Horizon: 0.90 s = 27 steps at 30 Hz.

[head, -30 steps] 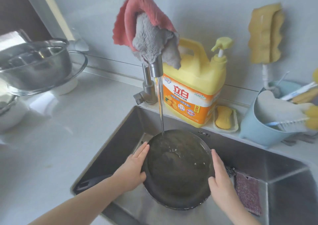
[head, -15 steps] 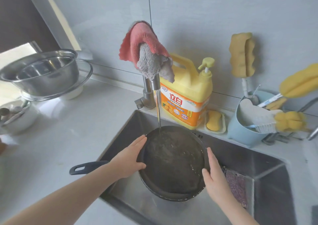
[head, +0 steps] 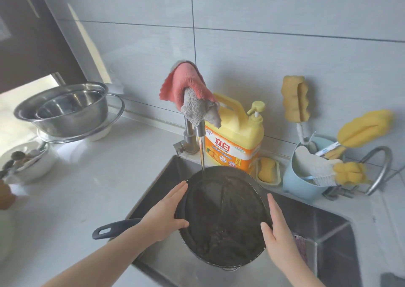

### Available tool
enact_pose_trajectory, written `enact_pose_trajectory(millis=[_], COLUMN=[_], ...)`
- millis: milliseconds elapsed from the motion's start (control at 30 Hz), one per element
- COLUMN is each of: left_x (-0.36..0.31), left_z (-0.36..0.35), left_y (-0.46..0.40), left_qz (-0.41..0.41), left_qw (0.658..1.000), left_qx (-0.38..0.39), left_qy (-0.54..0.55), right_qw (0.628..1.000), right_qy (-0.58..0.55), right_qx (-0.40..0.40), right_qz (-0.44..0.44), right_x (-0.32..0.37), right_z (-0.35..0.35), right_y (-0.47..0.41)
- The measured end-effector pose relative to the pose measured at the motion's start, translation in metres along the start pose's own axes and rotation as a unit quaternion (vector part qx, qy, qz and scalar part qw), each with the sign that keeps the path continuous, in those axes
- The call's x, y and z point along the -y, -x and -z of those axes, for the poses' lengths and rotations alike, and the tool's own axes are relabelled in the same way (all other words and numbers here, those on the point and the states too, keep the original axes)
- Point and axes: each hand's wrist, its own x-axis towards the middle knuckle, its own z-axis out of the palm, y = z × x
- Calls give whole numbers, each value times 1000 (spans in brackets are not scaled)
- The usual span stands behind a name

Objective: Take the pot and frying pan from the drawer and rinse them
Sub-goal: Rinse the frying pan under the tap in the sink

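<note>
Black frying pan (head: 223, 216), dark grey handle (head: 114, 228) at its 9 o'clock. Steel-grey sink (head: 324, 227). Pink-and-grey cloth (head: 192, 93) on silver tap (head: 195, 133). Yellow detergent jug (head: 236, 133) with orange label at pan's 12 o'clock. Pale blue cup (head: 300, 183), yellow sponges (head: 295, 99) at 2 o'clock. Shiny steel bowls (head: 63, 109) at 10 o'clock. White counter (head: 87, 188), light grey tiles (head: 285, 45).

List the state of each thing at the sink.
Tap: running.
Pan: tilted under the stream, wet.
Left hand: open, straight fingers on the pan's rim.
Right hand: open, against the opposite rim.
Cloth: draped over the tap.
Bowls: nested, upright.
</note>
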Motion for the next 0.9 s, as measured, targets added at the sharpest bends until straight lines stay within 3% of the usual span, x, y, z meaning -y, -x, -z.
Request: enact_pose_trajectory(millis=[333,900], left_x=[-20,-34], left_z=[10,73], left_y=[5,10], left_qz=[-12,-30], left_qw=[999,992], left_qx=[39,16], left_qy=[19,-119], right_qw=[999,997], right_qy=[10,-73], right_qx=[-5,-20], right_qz=[-35,-35], right_x=[17,38], right_z=[22,-14], right_y=[20,15])
